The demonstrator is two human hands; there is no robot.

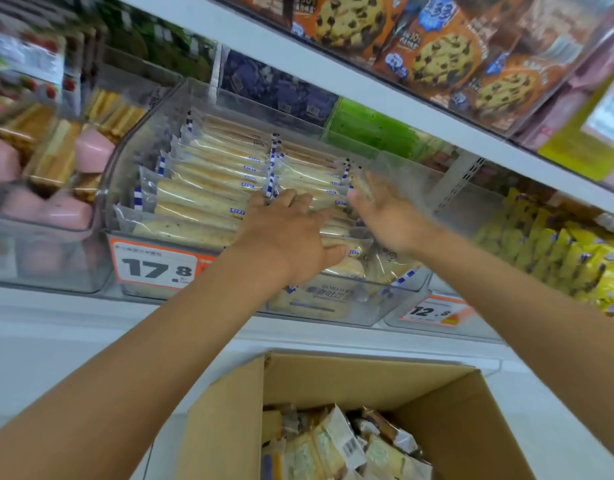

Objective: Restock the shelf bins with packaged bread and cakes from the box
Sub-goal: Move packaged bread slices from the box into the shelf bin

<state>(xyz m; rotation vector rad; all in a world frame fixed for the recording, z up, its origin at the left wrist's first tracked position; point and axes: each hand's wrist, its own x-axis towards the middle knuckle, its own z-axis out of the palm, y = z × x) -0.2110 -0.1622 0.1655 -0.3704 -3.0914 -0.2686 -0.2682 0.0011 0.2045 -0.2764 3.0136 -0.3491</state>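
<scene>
A clear plastic shelf bin [132,188] holds rows of packaged bread slices [208,181] in clear wrappers with blue-and-white edges. My left hand [288,233] lies palm-down on the packets in the bin's right row, fingers spread and thumb hooked over a packet [343,249] at the front. My right hand [385,209] is blurred, open with fingers apart, touching the same row from the right side. Below, an open cardboard box [333,379] holds several wrapped bread and cake packets [336,441].
Left bin holds pink and brown cakes [56,174]. Right bin has yellow packets [554,251]. An empty clear bin [471,209] sits between. Orange price tags [153,266] hang on bin fronts. The upper shelf [333,64] carries cookie packs [437,53]. Purple and green packs stand behind.
</scene>
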